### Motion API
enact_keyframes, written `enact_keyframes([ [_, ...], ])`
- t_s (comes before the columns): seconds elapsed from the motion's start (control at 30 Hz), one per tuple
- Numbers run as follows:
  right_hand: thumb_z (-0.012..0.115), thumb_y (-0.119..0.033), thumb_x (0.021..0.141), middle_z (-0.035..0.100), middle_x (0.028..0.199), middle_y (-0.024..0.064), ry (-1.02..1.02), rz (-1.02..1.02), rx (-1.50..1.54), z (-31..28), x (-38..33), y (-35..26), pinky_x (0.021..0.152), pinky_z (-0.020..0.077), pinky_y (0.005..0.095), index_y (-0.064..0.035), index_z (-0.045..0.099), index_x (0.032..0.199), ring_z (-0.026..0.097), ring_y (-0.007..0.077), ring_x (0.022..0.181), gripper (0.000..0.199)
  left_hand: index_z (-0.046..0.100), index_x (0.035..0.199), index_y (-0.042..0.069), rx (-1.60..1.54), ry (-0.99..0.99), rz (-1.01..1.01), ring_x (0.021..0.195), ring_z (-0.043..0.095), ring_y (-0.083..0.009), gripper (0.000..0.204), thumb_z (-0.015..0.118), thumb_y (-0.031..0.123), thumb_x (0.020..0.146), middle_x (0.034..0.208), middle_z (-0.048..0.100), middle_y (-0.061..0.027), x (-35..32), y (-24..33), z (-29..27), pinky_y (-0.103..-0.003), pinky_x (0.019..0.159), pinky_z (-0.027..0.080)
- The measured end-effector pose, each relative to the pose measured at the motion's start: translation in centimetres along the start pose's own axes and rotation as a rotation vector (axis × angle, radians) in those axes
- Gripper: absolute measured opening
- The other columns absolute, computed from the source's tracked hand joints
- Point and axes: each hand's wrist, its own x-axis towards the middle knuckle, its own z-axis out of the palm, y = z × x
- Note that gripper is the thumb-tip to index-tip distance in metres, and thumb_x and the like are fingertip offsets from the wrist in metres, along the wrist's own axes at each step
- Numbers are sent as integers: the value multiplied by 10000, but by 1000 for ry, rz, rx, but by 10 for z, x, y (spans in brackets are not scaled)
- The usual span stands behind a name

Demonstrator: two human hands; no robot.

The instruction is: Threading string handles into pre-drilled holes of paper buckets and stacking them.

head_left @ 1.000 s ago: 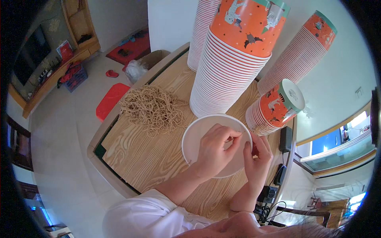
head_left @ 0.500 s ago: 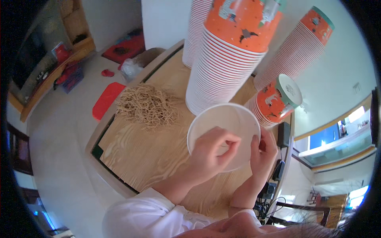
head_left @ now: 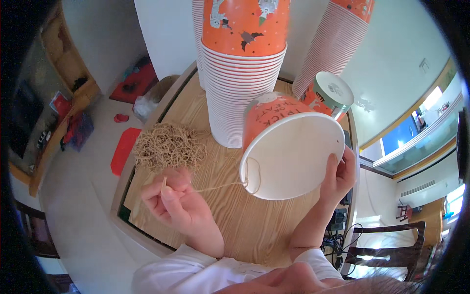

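Note:
An orange paper bucket (head_left: pixel 298 157) with a white inside lies tipped toward me, its mouth facing me. My right hand (head_left: pixel 339 177) grips its rim on the right, thumb inside. Beside a small dark hole in that rim are the fingertips. My left hand (head_left: pixel 175 201) is closed in a pinch on a piece of twine (head_left: pixel 220 187). From those fingers the twine runs taut to the bucket's left rim, where it forms a loop inside. Whether it is knotted there I cannot tell. Beyond my left hand lies a tangled heap of twine pieces (head_left: pixel 169 147).
A tall stack of nested buckets (head_left: pixel 242 88) stands behind the held one. Another tall stack (head_left: pixel 338 34) and a short upside-down stack (head_left: pixel 333 93) are at the back right. Black cables (head_left: pixel 338 240) hang by the wooden table's (head_left: pixel 230 225) right edge, near a dark chair (head_left: pixel 391 250).
My left hand has come out of the bucket and moved left, drawing the twine with it. My right hand has tilted the bucket over, so its orange side now shows.

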Motion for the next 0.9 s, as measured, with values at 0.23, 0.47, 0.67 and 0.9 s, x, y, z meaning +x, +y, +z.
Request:
enact_keyframes([
  [0.23,560,-17,895,600,900,35,60,-144,-21,-1,-1,6,610,450,186,35,580,1056,562,64,720,171,392,853,77,71,124,103,602,337,-117,156,506,155,925,654,337,-3,1,13,0,-255,522,261],
  [0.47,580,-10,860,548,845,15,97,-55,-50,4,0,8,583,389,181,22,608,1059,504,65,698,204,423,831,64,204,213,238,658,399,-118,145,486,151,928,709,405,-20,12,20,-13,-256,545,332],
  [0.67,569,55,802,518,764,8,-45,-103,-163,14,-9,-19,529,349,183,0,639,1075,454,60,619,287,604,862,31,327,-602,-317,878,607,-203,133,651,-56,774,906,641,-120,-32,-3,19,-318,785,486],
  [0.9,568,77,770,514,731,23,-310,-42,-166,25,-24,-37,484,360,211,-27,636,1135,443,69,566,385,622,848,17,455,-734,-285,834,645,-186,104,675,-34,774,864,659,-82,-47,-14,34,-284,754,493],
])
